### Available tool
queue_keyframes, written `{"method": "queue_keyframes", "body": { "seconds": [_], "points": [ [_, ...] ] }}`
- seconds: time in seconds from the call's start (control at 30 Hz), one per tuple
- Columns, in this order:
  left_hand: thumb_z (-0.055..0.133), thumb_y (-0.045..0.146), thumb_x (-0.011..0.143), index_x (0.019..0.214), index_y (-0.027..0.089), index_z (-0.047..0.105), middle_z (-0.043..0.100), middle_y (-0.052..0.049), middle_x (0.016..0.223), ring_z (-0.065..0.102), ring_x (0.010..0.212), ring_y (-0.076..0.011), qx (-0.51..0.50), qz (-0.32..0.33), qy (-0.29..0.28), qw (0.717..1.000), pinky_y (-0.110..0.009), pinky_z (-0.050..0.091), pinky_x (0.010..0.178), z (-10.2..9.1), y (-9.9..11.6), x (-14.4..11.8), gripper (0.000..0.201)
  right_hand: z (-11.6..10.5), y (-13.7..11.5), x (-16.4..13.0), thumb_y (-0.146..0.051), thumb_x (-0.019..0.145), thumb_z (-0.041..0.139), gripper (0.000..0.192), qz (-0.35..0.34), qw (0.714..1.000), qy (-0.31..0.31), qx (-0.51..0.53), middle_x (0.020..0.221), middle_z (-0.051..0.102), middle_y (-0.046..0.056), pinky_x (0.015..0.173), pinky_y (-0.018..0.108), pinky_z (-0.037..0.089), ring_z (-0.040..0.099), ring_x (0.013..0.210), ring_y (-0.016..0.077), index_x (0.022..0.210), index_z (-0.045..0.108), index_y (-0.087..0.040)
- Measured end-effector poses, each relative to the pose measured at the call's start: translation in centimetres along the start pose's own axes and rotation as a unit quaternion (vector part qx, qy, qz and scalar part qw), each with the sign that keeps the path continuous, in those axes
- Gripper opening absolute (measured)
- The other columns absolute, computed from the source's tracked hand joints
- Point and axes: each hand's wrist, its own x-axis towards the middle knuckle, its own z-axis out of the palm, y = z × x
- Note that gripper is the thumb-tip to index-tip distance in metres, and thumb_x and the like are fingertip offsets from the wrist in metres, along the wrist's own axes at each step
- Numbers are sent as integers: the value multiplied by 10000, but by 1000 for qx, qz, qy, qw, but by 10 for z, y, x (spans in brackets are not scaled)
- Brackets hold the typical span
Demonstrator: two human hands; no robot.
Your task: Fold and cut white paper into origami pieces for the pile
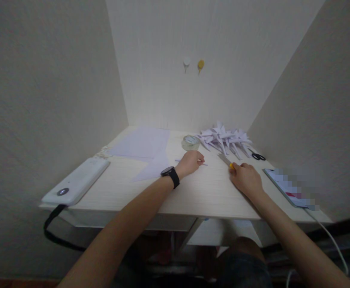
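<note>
Toward three o'clock on the desk (205,200), the right hand (247,179) has its fingers wrapped round a knife (225,160); at centre, the left hand (193,161) pinches a paper stick (205,164) — likely a cutting step, calling for a steady hold. Beyond, at one o'clock — folded paper pieces (221,138).

The knife handle (231,165) is yellow. The paper (141,141) looks pale purple. The watch (171,176) is black.

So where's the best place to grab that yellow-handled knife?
Probably by its yellow handle, coming from the near right, where the right hand grips it: the blade points away and leftward, so this should keep fingers off it.
</note>
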Motion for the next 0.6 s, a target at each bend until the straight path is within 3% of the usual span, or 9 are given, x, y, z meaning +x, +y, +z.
{"method": "queue_keyframes", "body": {
  "seconds": [0.13,0.33,0.47,0.6],
  "points": [
    [617,232,882,1068,163,745,727,-114,1149,646,1107,-243,62,-42,58,995,-349,450,1000,-39,5,-20,236,3,1,-1,-286,957,448,308,-5,1000,1,9,927,676,179,678,321,463,636,894,272,1066,687,-127],
    [632,494,845,1245,143,645,683,-182,1214,616,1136,-369,237,-239,22,941,-428,468,905,-114,-9,-86,533,4,4,-4,-294,962,430,325,-10,1000,4,23,974,671,182,681,344,458,630,932,302,1111,676,-143],
    [702,472,784,1258,145,600,696,-174,1167,647,1070,-333,237,-288,-27,928,-369,472,845,-129,-19,-112,585,2,5,-7,-299,970,412,337,-22,999,-1,38,993,666,170,683,340,452,633,934,296,1123,677,-159],
    [804,331,683,1199,157,606,706,-139,1116,651,1004,-274,181,-314,-28,931,-304,461,805,-131,-23,-111,579,1,6,-8,-296,969,432,327,-29,999,-2,46,984,670,174,695,338,452,632,926,280,1100,696,-156]
  ]
}}
